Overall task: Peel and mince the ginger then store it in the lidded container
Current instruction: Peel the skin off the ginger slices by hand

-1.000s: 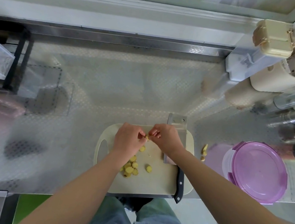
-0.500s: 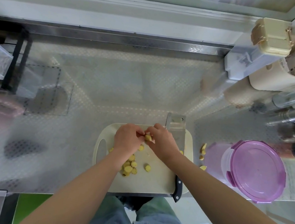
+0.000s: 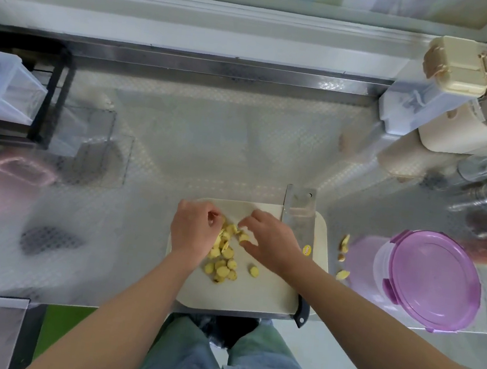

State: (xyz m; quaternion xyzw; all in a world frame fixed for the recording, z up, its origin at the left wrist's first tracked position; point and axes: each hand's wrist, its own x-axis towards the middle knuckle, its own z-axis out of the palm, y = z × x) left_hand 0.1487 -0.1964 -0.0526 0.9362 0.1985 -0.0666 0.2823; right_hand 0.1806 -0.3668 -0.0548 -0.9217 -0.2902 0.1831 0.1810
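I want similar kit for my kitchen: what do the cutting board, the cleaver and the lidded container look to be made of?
Cutting board: likely plastic; matte, uniform off-white, rounded corners, no wood grain.
Cleaver: bare grey metal blade with a dull sheen, probably steel; its black handle looks like plastic, though that is less certain.
Lidded container: translucent plastic; the purple lid shines and has moulded clip tabs.

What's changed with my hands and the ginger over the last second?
The left hand and right hand have drawn apart. They no longer pinch one piece together near the board's far edge and now flank the ginger slices. The cleaver, cutting board and lidded container stayed put.
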